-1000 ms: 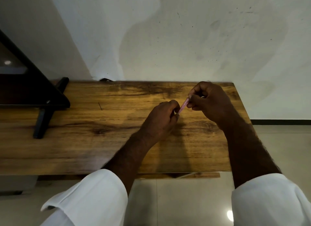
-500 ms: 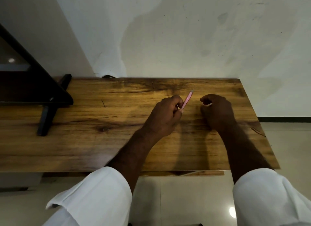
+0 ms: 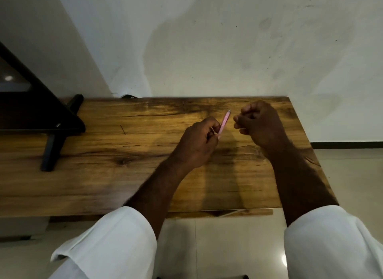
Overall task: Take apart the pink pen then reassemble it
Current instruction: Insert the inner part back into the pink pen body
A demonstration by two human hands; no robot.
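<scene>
Since half a second earlier the right hand (image 3: 259, 125) had lifted and drawn in, ending just beside the far end of the pink pen (image 3: 225, 122). The left hand (image 3: 199, 141) pinched the pen's near end above the wooden table (image 3: 124, 175), its long axis slanting away and rightward. The right fingers were curled; whether round a part was unclear.

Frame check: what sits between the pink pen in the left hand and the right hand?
Nothing. In the head view a narrow gap separates the pink pen from the right hand, showing only the bare wooden table behind it.
</scene>
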